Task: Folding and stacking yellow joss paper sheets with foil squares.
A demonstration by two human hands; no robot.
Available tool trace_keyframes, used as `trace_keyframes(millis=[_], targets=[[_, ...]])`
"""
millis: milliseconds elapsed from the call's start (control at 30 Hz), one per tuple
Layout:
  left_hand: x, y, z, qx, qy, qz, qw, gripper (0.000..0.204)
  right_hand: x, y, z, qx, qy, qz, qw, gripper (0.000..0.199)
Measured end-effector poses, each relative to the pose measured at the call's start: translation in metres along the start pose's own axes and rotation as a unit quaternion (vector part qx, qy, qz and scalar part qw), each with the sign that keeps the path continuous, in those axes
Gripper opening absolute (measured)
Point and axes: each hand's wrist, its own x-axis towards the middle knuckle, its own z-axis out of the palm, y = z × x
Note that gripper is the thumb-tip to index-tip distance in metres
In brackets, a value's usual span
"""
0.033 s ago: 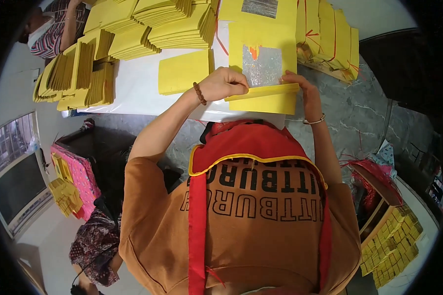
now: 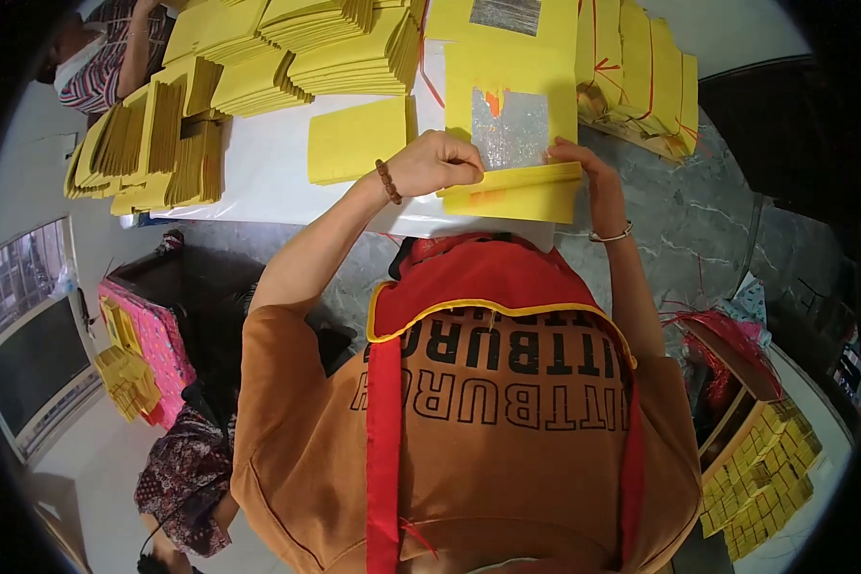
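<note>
A yellow paper sheet (image 2: 512,67) lies on the white-covered table in front of me, with a silver foil square (image 2: 512,139) that has an orange mark at its top. Its near edge is turned up into a narrow fold (image 2: 526,180). My left hand (image 2: 435,165) is closed, pinching the left end of this fold. At the other end, my right hand (image 2: 598,177) bends its fingers round the sheet's right edge, thumb side partly hidden. Beside my left hand lies a folded stack of yellow paper (image 2: 354,142).
Stacks of folded yellow paper (image 2: 354,67) fill the table's (image 2: 268,143) far left. Bundles tied with red string (image 2: 636,77) stand at the right. Another person (image 2: 105,62) is at the far left. Red string (image 2: 722,354) and piled yellow packets (image 2: 761,474) are at my lower right.
The turned-up near edge of the yellow paper sheet has shifted slightly, and a faint orange patch now shows on its lower part. Both hands stay in nearly the same place.
</note>
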Motion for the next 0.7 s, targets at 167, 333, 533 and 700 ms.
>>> trace_keyframes(millis=[167, 333, 533, 700], targets=[[0.000, 0.003, 0.000, -0.013, 0.000, -0.006, 1.000, 0.011, 0.001, -0.011, 0.001, 0.020, -0.004, 0.000, 1.000, 0.046], [-0.013, 0.015, 0.004, 0.075, -0.003, 0.059, 0.995, 0.024, -0.003, -0.004, 0.006, -0.104, 0.008, -0.027, 0.994, 0.024], [-0.013, 0.000, -0.005, 0.449, 0.147, 0.258, 0.843, 0.041, -0.002, -0.005, 0.007, 0.011, 0.037, 0.033, 0.999, 0.020], [-0.030, 0.010, 0.005, 0.540, 0.188, 0.291, 0.767, 0.036, -0.006, -0.041, -0.001, -0.136, 0.037, -0.119, 0.983, 0.027]])
